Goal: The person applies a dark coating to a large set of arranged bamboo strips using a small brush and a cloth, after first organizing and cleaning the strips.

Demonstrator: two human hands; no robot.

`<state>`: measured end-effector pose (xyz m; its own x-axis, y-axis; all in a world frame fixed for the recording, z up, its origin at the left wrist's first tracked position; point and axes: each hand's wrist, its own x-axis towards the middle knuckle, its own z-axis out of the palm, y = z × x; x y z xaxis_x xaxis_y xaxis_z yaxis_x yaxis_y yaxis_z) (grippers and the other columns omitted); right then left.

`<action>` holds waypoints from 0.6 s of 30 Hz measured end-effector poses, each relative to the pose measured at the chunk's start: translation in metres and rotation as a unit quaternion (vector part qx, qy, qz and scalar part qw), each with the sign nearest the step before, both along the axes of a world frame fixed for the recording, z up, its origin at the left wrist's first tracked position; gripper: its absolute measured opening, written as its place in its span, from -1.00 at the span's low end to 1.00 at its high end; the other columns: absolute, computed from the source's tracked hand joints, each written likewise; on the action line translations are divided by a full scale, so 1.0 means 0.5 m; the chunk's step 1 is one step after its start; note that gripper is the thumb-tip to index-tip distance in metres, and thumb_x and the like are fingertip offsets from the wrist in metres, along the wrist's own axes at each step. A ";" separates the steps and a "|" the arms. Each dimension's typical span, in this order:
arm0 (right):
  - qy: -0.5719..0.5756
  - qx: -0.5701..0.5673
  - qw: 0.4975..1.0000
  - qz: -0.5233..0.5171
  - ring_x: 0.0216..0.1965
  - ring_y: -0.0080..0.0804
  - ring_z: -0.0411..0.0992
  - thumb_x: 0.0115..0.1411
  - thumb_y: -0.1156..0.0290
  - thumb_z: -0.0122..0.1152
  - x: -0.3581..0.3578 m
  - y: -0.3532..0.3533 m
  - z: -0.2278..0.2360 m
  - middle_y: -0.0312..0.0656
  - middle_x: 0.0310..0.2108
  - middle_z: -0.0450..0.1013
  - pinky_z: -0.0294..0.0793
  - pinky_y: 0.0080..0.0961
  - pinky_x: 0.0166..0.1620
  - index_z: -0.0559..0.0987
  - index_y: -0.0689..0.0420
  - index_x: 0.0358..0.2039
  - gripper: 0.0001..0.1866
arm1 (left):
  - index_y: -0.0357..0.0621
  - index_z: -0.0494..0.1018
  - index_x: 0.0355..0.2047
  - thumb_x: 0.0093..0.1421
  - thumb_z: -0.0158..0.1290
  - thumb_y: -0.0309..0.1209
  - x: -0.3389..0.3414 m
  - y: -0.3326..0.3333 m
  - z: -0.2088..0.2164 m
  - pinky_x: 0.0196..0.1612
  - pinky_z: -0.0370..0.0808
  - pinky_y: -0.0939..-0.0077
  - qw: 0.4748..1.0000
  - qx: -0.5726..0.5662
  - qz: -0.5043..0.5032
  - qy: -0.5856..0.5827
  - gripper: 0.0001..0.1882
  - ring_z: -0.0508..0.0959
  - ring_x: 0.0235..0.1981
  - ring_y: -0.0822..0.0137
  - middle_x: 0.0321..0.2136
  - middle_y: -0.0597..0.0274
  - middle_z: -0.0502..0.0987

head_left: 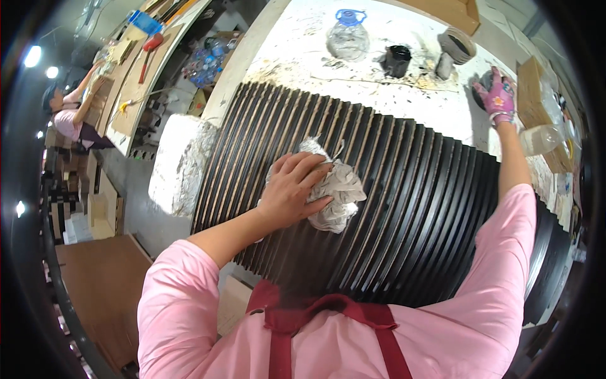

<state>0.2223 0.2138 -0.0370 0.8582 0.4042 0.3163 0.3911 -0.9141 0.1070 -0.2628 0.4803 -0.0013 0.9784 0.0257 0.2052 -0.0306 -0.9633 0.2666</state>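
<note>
My bare left hand (293,192) presses a crumpled whitish rag (338,192) onto a row of long black strips (404,208) with pale edges, laid side by side. Its fingers curl over the rag's left part. Far to the right, my right hand (499,98) wears a pink glove with a flower on its back. Its thumb and fingers lie around a dark, rounded thing (480,91) on the white, stained tabletop (284,54); the palm hides part of that thing.
Beyond the strips stand a clear jug with a blue handle (348,41), a black cup (398,61) and a greyish container (457,45). Cardboard boxes (535,95) and a clear plastic bottle (541,140) are at the right. Another person (71,117) works at a table at far left.
</note>
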 end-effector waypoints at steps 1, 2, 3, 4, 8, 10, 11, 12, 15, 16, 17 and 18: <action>0.026 0.014 1.000 0.004 0.17 0.14 0.20 -0.01 -0.28 0.15 0.037 -0.027 -0.007 0.25 0.15 0.20 0.23 -0.20 0.17 0.19 0.01 0.25 -0.08 | -0.05 0.38 0.00 -0.03 0.20 -0.16 0.012 -0.005 0.005 0.13 0.18 0.18 1.000 -0.001 -0.006 -0.004 -0.43 0.29 0.09 0.16 0.00 0.26 0.34; 0.113 0.017 0.993 -0.007 0.14 0.14 0.24 -0.03 -0.29 0.17 0.039 -0.010 0.017 0.25 0.16 0.18 0.27 -0.21 0.14 0.17 0.01 0.26 -0.05 | -0.05 0.38 0.00 -0.02 0.20 -0.16 0.007 -0.002 0.003 0.13 0.18 0.18 1.000 -0.002 -0.003 -0.004 -0.44 0.30 0.09 0.16 0.00 0.25 0.34; 0.145 0.059 0.987 0.036 0.11 0.13 0.29 -0.05 -0.30 0.19 0.067 -0.019 0.022 0.22 0.16 0.18 0.30 -0.21 0.12 0.15 0.02 0.27 -0.01 | -0.04 0.38 0.00 -0.01 0.20 -0.16 0.011 -0.001 0.003 0.13 0.18 0.18 1.000 -0.004 -0.005 -0.014 -0.44 0.30 0.08 0.17 0.00 0.25 0.34; 0.141 0.052 0.988 0.023 0.10 0.13 0.30 -0.06 -0.30 0.20 0.077 -0.027 0.008 0.21 0.16 0.19 0.31 -0.21 0.12 0.15 0.02 0.27 -0.01 | -0.04 0.38 0.00 -0.01 0.20 -0.16 0.008 0.003 0.002 0.13 0.18 0.18 1.000 -0.005 -0.003 -0.017 -0.44 0.30 0.08 0.17 0.00 0.25 0.34; 0.122 0.008 0.992 -0.005 0.19 0.07 0.21 -0.04 -0.32 0.16 0.049 0.011 -0.001 0.19 0.19 0.17 0.20 -0.22 0.20 0.13 -0.01 0.28 -0.01 | -0.05 0.38 -0.01 -0.01 0.20 -0.15 -0.015 0.005 -0.011 0.12 0.18 0.20 0.999 -0.015 0.005 -0.027 -0.44 0.30 0.07 0.16 0.00 0.23 0.35; 0.108 -0.021 0.994 -0.007 0.24 0.05 0.14 -0.03 -0.30 0.15 0.065 -0.007 -0.001 0.18 0.22 0.13 0.14 -0.22 0.24 0.07 -0.04 0.31 0.00 | -0.08 0.41 -0.03 -0.03 0.22 -0.16 -0.009 0.004 -0.010 0.10 0.19 0.21 0.998 -0.033 -0.005 -0.051 -0.45 0.30 0.05 0.15 -0.01 0.22 0.36; 0.134 -0.017 0.991 -0.009 0.26 0.04 0.11 -0.03 -0.29 0.15 0.066 -0.013 0.009 0.17 0.23 0.12 0.10 -0.22 0.26 0.04 -0.05 0.32 0.01 | -0.10 0.42 -0.05 -0.03 0.21 -0.16 -0.006 0.004 -0.008 0.10 0.19 0.21 0.998 -0.038 -0.006 -0.056 -0.46 0.31 0.05 0.14 -0.03 0.21 0.38; 0.145 -0.060 0.987 -0.023 0.29 0.03 0.06 -0.03 -0.29 0.16 0.038 -0.002 0.050 0.15 0.25 0.10 0.07 -0.20 0.28 -0.01 -0.07 0.34 0.03 | -0.10 0.43 -0.05 -0.02 0.21 -0.15 -0.005 0.006 -0.008 0.09 0.19 0.21 0.997 -0.040 -0.012 -0.062 -0.47 0.32 0.04 0.15 -0.03 0.21 0.39; 0.069 -0.134 0.988 -0.025 0.31 -0.02 0.01 -0.04 -0.31 0.15 0.001 0.017 0.077 0.00 0.29 0.06 0.08 -0.07 0.25 0.05 -0.12 0.32 0.00 | -0.10 0.42 -0.05 0.00 0.18 -0.13 -0.011 0.009 -0.012 0.08 0.19 0.20 0.996 -0.054 -0.023 -0.068 -0.47 0.34 0.03 0.16 -0.05 0.22 0.40; 0.035 -0.118 0.992 0.001 0.30 -0.02 0.02 -0.02 -0.29 0.15 -0.024 0.029 0.087 -0.03 0.29 0.07 0.10 -0.05 0.24 0.08 -0.14 0.31 -0.04 | -0.09 0.41 -0.04 0.02 0.17 -0.13 -0.017 0.013 -0.012 0.08 0.19 0.19 0.996 -0.049 -0.023 -0.072 -0.48 0.34 0.03 0.16 -0.04 0.22 0.39; -0.001 -0.104 0.994 0.024 0.30 -0.03 0.03 -0.01 -0.28 0.14 -0.055 0.035 0.104 -0.05 0.29 0.07 0.12 -0.03 0.23 0.11 -0.15 0.29 -0.08 | -0.09 0.40 -0.03 0.03 0.16 -0.14 -0.020 0.010 -0.015 0.09 0.18 0.19 0.996 -0.047 -0.024 -0.077 -0.48 0.34 0.03 0.16 -0.04 0.22 0.38; -0.046 -0.074 0.995 0.046 0.27 -0.04 0.09 0.05 -0.19 0.13 -0.108 0.043 0.128 -0.05 0.26 0.13 0.16 -0.05 0.20 0.17 -0.14 0.26 -0.18 | -0.09 0.40 -0.03 0.04 0.15 -0.15 -0.021 0.009 -0.019 0.09 0.18 0.18 0.996 -0.042 -0.021 -0.078 -0.49 0.33 0.04 0.17 -0.03 0.23 0.38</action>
<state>0.1683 0.2355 0.0270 0.7852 0.5285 0.3228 0.4555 -0.8460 0.2772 -0.2734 0.4849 -0.0106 0.9356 0.0094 0.3529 -0.1172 -0.9346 0.3357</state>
